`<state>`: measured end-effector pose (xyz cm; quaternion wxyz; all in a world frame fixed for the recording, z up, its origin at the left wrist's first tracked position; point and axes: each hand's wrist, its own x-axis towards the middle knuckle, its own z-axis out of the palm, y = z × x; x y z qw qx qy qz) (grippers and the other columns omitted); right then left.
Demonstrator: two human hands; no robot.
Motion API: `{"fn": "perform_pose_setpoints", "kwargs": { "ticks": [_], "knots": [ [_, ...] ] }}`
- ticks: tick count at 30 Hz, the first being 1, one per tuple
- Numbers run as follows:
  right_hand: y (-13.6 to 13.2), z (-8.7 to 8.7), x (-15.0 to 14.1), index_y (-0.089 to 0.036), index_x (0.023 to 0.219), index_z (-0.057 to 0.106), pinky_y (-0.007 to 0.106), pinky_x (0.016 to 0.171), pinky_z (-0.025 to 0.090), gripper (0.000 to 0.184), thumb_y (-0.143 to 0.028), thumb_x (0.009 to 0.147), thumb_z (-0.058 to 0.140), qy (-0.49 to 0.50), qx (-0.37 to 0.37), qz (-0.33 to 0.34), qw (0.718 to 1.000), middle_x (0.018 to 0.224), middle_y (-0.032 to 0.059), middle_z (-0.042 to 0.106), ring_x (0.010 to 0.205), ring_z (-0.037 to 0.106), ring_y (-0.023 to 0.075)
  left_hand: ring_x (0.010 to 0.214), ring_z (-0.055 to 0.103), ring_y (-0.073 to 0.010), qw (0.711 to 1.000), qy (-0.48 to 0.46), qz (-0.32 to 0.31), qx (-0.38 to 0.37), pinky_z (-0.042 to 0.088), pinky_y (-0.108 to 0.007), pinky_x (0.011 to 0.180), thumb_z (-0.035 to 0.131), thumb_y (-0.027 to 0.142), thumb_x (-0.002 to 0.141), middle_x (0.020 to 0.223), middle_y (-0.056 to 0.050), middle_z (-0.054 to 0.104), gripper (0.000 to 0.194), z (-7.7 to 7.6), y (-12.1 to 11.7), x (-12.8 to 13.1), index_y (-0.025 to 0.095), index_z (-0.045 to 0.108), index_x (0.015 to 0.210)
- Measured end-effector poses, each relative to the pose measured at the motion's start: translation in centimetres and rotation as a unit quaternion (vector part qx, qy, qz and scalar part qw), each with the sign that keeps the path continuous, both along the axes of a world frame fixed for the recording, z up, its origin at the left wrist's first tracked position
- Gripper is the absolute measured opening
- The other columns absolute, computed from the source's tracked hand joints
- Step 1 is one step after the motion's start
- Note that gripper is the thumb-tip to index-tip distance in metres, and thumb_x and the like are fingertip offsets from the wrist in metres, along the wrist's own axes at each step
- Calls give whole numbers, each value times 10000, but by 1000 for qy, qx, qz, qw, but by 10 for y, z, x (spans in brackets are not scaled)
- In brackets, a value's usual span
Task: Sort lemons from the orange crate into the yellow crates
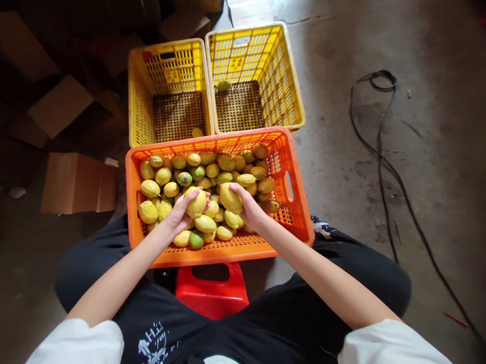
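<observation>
My left hand (182,209) is closed around a yellow lemon (196,204), thumb on top. To its right, my right hand (248,205) grips a second, larger-looking lemon (231,198) with the thumb over its upper end. Both lemons are held above an orange plastic crate (229,254) filled with many loose lemons (205,224), mostly yellow. A few in the pile are green, such as the green lemon (196,239) near the front wall. The fingers beneath each held lemon are partly hidden.
Behind the orange crate stand two yellow crates, a left yellow crate (134,95) and a right yellow crate (293,90), each with a fruit inside. A red stool (211,297) is between my legs. Cardboard boxes (73,182) lie left; a black cable (402,182) crosses the floor right.
</observation>
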<state>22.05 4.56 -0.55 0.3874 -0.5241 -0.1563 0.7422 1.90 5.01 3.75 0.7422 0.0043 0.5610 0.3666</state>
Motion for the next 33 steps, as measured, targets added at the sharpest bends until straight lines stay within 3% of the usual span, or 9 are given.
{"fn": "perform_pose_setpoints", "kwargs": {
  "ticks": [6,12,18,22,26,30,33],
  "knots": [
    [1,2,-1,-294,927,784,359,874,650,405,-605,711,930,-18,23,-7,1000,1040,26,850,1120,778,298,1075,876,-361,1000,-2,24,-12,773,-481,905,914,200,944,1056,-128,834,230,-9,-2,-3,224,693,1003],
    [0,3,0,-294,967,789,382,815,651,484,-655,710,985,10,13,7,1000,933,12,810,982,805,300,1074,890,-344,999,1,34,-42,771,-455,824,846,356,1011,1089,-108,871,204,-12,0,-4,268,693,1114],
    [0,6,-1,-289,1051,816,338,691,601,595,-630,641,1080,4,13,10,1000,874,-18,761,806,767,233,1059,887,-284,1000,10,21,-20,739,-328,860,693,348,1082,1092,-107,872,198,-9,-1,0,226,807,1187],
    [-1,5,-1,-278,974,737,311,671,577,631,-615,599,1117,10,-5,-3,1000,868,-20,746,802,756,209,1004,886,-272,999,9,23,-28,747,-365,887,573,298,1124,1108,-118,872,336,-6,1,3,186,789,1357],
    [-1,4,-1,-277,910,689,336,735,609,613,-584,607,1125,15,-5,-16,1000,887,3,770,843,760,222,972,887,-308,999,-13,27,-43,766,-457,877,583,305,1114,1165,-160,870,405,-4,4,2,175,737,1465],
    [0,8,0,-281,873,719,394,840,658,525,-644,683,1047,31,-13,14,999,862,46,811,983,814,309,972,888,-309,998,-11,28,-56,772,-447,840,570,367,1165,1122,-163,858,295,-3,5,1,177,751,1299],
    [2,11,1,-289,824,716,413,816,668,493,-696,712,971,55,-43,55,996,827,63,820,1039,837,361,956,884,-300,999,4,23,-49,763,-389,814,702,420,1153,1059,-147,843,242,-4,4,0,185,740,1106]
  ]
}}
